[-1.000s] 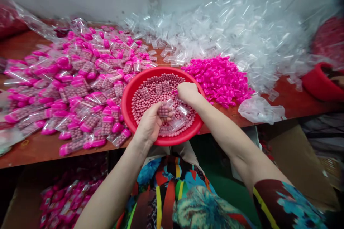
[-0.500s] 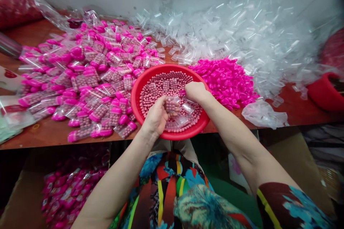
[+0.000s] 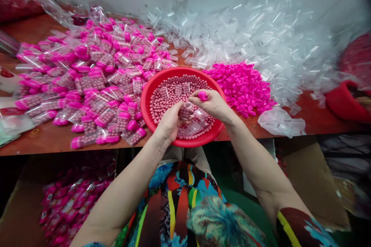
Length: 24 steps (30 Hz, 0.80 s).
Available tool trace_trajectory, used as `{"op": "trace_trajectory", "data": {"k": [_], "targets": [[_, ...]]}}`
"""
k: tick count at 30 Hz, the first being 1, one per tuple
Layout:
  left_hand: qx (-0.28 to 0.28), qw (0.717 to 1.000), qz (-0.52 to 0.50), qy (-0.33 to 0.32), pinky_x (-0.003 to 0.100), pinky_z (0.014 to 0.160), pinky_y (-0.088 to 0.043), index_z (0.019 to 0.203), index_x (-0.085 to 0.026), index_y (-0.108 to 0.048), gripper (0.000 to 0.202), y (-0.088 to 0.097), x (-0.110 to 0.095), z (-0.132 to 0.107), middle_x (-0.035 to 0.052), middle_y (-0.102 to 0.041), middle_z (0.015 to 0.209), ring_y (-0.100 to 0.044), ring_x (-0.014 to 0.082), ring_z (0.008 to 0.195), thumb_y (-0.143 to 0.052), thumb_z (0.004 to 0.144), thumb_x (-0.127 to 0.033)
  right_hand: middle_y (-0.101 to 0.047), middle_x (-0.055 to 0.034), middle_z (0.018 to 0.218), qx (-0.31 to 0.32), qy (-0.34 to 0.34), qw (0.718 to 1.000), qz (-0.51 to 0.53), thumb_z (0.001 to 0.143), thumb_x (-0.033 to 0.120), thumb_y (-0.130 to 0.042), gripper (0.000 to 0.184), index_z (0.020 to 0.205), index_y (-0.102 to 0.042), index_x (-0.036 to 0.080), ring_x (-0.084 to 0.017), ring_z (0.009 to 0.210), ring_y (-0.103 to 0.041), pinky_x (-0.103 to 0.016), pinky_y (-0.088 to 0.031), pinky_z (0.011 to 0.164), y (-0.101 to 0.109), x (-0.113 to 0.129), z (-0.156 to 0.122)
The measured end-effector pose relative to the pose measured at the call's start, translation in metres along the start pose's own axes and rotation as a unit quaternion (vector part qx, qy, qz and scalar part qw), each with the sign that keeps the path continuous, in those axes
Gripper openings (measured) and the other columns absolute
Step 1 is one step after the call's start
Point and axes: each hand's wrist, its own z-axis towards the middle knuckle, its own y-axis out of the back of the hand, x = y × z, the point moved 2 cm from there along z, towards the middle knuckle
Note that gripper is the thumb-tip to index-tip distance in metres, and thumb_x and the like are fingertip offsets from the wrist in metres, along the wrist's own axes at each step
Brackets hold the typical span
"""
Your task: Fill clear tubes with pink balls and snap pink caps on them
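Note:
Over the red basin (image 3: pixel 147 110) of small pink balls (image 3: pixel 162 108), my left hand (image 3: pixel 170 122) is closed around a clear plastic case (image 3: pixel 185 112) with pink balls in it. My right hand (image 3: pixel 213 104) pinches a bright pink cap (image 3: pixel 203 95) just to the right of that case, apart from it. Other clear cases (image 3: pixel 183 88) lie on the balls in the basin. Beside the basin on the right is a heap of loose pink caps (image 3: pixel 243 88).
Capped cases full of balls (image 3: pixel 98 81) are piled on the left of the brown table (image 3: pixel 313 119). Empty clear cases (image 3: pixel 261 38) are heaped at the back right. A crumpled plastic bag (image 3: pixel 281 121) and a red container (image 3: pixel 344 102) lie right. Below the table is a box of pink packages (image 3: pixel 72 208).
My right hand has come from the basin's right rim toward the case, and a pink cap now shows clearly in its fingers. My left hand keeps the case in about the same place.

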Motion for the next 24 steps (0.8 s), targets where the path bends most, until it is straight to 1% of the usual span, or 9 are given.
{"op": "trace_trajectory", "data": {"k": [4,7,9,12,14,16,19,22,24], "targets": [[0.010,1.000,0.000,-0.005,0.024,0.051,-0.045,0.081,-0.015,-0.069,0.028,0.003,0.005,0.004,0.0031,-0.068,0.065,-0.058,0.0130,0.052,-0.051,0.095,-0.031,-0.075,-0.0009,0.089,0.008,0.005,0.998,0.063,0.092,0.041,-0.059,0.027,0.084,-0.074,0.020,-0.017,0.083,-0.067,-0.029,-0.053,0.081,-0.015,0.005,-0.018],[0.006,1.000,-0.021,-0.021,0.024,0.053,-0.046,0.081,-0.016,-0.069,0.022,0.004,0.008,0.005,0.0025,-0.069,0.069,-0.058,0.0120,0.054,-0.058,0.092,-0.032,-0.076,-0.0022,0.105,0.038,-0.010,0.994,0.101,0.090,0.044,-0.063,0.028,0.103,-0.074,0.023,-0.020,0.103,-0.069,-0.033,-0.053,0.096,-0.015,0.004,-0.027],[-0.002,0.999,-0.026,-0.028,0.023,0.057,-0.048,0.081,-0.015,-0.069,0.022,0.003,0.007,0.005,0.0024,-0.069,0.070,-0.058,0.0108,0.056,-0.060,0.090,-0.032,-0.072,-0.0047,0.121,0.054,-0.024,0.992,0.114,0.085,0.047,-0.070,0.043,0.121,-0.068,0.023,-0.023,0.116,-0.066,-0.038,-0.050,0.105,-0.010,0.004,-0.032],[-0.009,1.000,-0.013,-0.012,0.022,0.056,-0.046,0.084,-0.013,-0.070,0.028,0.002,0.005,0.002,0.0028,-0.066,0.066,-0.058,0.0110,0.055,-0.058,0.092,-0.036,-0.054,-0.0084,0.149,0.046,-0.038,0.994,0.087,0.079,0.051,-0.076,0.075,0.144,-0.050,0.025,-0.026,0.137,-0.051,-0.042,-0.041,0.115,0.000,0.004,-0.038],[-0.003,1.000,-0.009,0.010,0.022,0.050,-0.042,0.086,-0.012,-0.070,0.033,0.001,0.002,0.000,0.0029,-0.064,0.064,-0.057,0.0118,0.054,-0.055,0.093,-0.040,-0.041,-0.0091,0.159,0.049,-0.044,0.995,0.069,0.083,0.053,-0.071,0.081,0.151,-0.039,0.026,-0.026,0.146,-0.040,-0.044,-0.035,0.119,0.005,0.004,-0.041],[0.014,0.999,-0.014,0.039,0.023,0.047,-0.040,0.085,-0.013,-0.070,0.036,0.001,-0.001,-0.001,0.0028,-0.063,0.064,-0.057,0.0126,0.053,-0.054,0.093,-0.043,-0.041,-0.0092,0.158,0.058,-0.052,0.995,0.066,0.092,0.055,-0.059,0.072,0.153,-0.036,0.027,-0.026,0.145,-0.040,-0.047,-0.034,0.119,0.004,0.001,-0.043],[0.056,0.996,-0.032,0.064,0.024,0.050,-0.043,0.083,-0.014,-0.068,0.027,0.000,-0.004,-0.004,0.0022,-0.063,0.067,-0.059,0.0135,0.058,-0.061,0.086,-0.039,-0.064,-0.0099,0.132,0.023,-0.061,0.996,0.067,0.098,0.055,-0.046,0.060,0.149,-0.042,0.024,-0.023,0.120,-0.062,-0.046,-0.044,0.110,-0.004,-0.003,-0.043],[0.091,0.994,-0.042,0.052,0.024,0.053,-0.045,0.084,-0.014,-0.069,0.013,-0.001,-0.004,-0.007,0.0019,-0.066,0.074,-0.060,0.0135,0.064,-0.065,0.076,-0.023,-0.072,-0.0071,0.105,-0.044,-0.049,0.996,0.058,0.097,0.050,-0.049,0.050,0.136,-0.055,0.018,-0.021,0.095,-0.069,-0.040,-0.052,0.096,-0.014,-0.005,-0.041],[0.080,0.995,-0.039,0.039,0.024,0.053,-0.045,0.085,-0.014,-0.070,0.014,-0.001,-0.002,-0.007,0.0011,-0.067,0.076,-0.060,0.0130,0.066,-0.064,0.072,-0.015,-0.072,-0.0079,0.111,-0.073,-0.028,0.996,0.044,0.096,0.042,-0.052,0.042,0.129,-0.060,0.018,-0.021,0.099,-0.068,-0.039,-0.051,0.097,-0.018,-0.003,-0.040]]}}
